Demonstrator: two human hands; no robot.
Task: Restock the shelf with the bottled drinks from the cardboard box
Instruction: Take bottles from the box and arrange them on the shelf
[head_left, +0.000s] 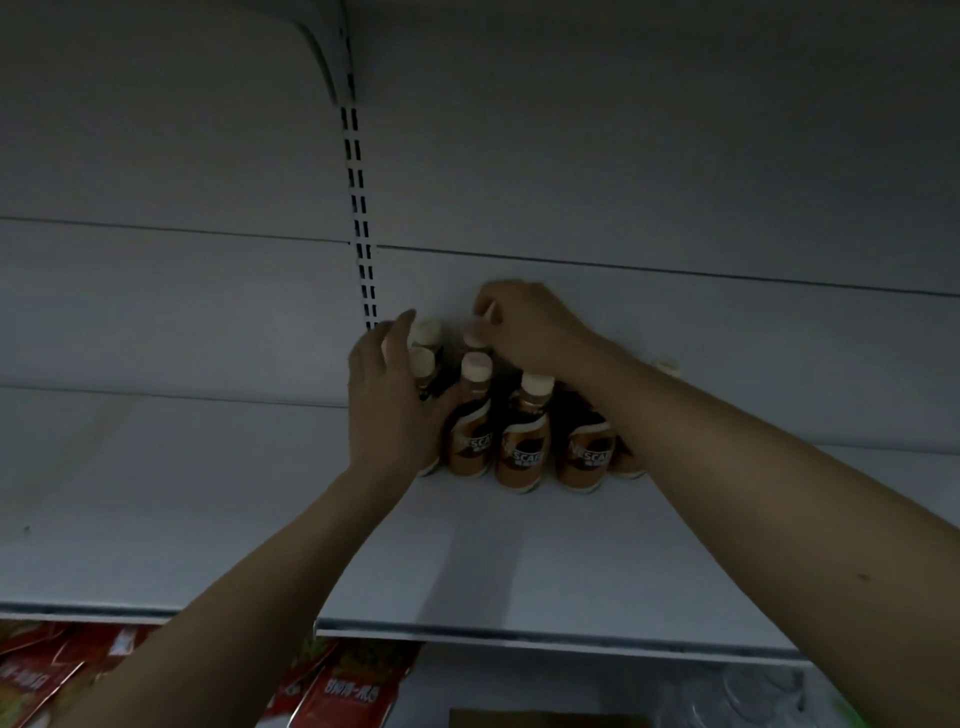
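Risk of toppling: tightly packed coffee bottles at the far back of a grey shelf, easily knocked like dominoes by a forearm or a hurried push. Left hand open, fingers spread, pressed against the left side of the cluster. Right hand reaching over the tops, fingertips pinching a white cap in the far row. Red packets on the shelf below.
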